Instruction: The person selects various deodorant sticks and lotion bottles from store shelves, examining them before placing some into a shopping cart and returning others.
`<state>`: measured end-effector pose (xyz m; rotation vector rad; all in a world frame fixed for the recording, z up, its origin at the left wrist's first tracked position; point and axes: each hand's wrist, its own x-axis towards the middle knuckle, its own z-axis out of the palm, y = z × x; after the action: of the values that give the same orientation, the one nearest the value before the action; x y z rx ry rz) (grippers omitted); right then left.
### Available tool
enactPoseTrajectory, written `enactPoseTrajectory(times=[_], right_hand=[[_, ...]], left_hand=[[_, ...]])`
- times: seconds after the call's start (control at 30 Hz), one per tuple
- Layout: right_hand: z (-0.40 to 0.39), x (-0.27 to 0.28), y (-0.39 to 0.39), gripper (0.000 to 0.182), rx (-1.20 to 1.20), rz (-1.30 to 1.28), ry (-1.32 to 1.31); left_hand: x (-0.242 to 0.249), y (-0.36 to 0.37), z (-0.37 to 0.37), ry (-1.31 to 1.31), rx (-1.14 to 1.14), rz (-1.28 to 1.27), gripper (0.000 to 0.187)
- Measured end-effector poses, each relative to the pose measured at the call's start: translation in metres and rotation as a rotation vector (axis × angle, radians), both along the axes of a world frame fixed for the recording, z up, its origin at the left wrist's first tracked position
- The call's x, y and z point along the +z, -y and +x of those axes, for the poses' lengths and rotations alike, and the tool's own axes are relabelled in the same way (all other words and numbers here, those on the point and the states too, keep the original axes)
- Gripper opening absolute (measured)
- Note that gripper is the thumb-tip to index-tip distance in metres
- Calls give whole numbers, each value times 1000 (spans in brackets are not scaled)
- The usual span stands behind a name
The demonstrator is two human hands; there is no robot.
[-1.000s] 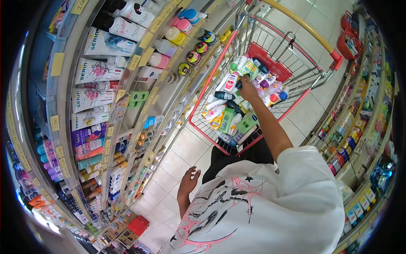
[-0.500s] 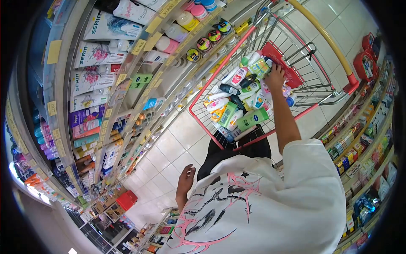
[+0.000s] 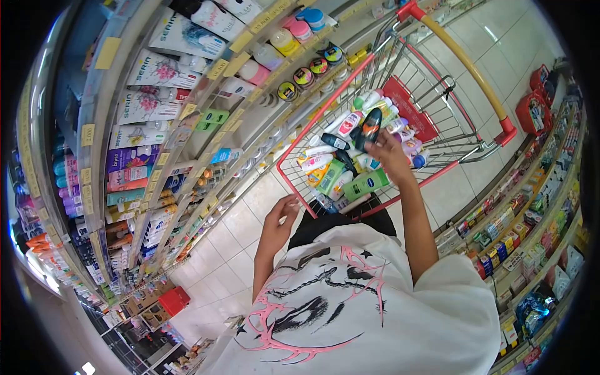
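From the head view, the right hand has its fingers clamped on a dark bottle, held just above the toiletries piled in the red cart. The left hand hangs near the cart's front rim, fingers loosely apart, holding nothing; shelves stand to the left

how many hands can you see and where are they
2. The right hand is over the cart, holding a dark bottle above the piled toiletries. The left hand hangs open by the cart's near corner, above the floor tiles, holding nothing.
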<state>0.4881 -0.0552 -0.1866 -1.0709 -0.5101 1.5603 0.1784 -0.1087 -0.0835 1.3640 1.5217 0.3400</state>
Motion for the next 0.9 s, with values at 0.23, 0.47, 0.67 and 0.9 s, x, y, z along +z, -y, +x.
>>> enactPoseTrajectory(times=[0.23,0.47,0.67,0.9], right_hand=[[-23,84,22,62,224,287,228],[-36,125,10,65,400,444,443],[-83,178,-25,44,377,329,284],[-177,314,-89,45,357,771,594]], left_hand=[[13,-40,60,753,-86,-117,40],[5,-47,66,862,-113,-95,33],[13,-45,23,881,-11,47,37],[35,-53,-51,981,165,203,40]])
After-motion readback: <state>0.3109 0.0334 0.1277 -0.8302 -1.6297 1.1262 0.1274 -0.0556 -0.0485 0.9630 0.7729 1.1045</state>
